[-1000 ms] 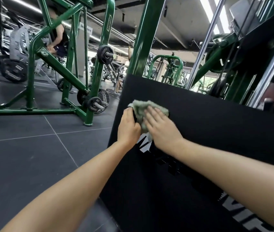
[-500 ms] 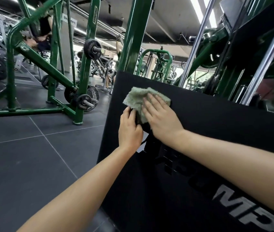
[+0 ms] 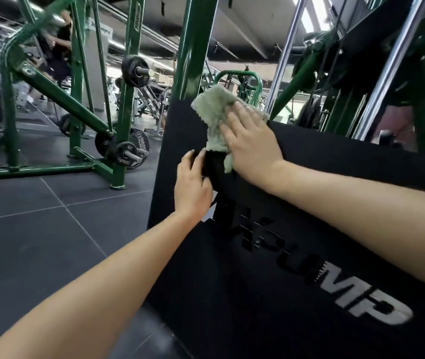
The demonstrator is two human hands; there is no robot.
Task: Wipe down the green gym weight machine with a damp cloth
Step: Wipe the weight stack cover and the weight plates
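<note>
A pale green fluffy cloth (image 3: 214,107) lies bunched over the top edge of the machine's black panel (image 3: 258,281), which carries white lettering. My right hand (image 3: 247,143) presses flat on the cloth with straight fingers. Lower on the panel rests my left hand (image 3: 193,185), its fingertips just beside the cloth's hanging lower end; whether they touch it is unclear. The machine's green upright post (image 3: 193,47) rises right behind the cloth.
Chrome guide rods (image 3: 286,55) and green frame parts stand behind the panel at right. At left a second green rack (image 3: 76,99) holds black weight plates (image 3: 136,71), with a person (image 3: 61,47) behind it. Dark floor tiles (image 3: 37,242) spread out at lower left.
My right hand has slid the cloth up the black panel to its top edge. My left hand, which was at the cloth's side, now sits below it.
</note>
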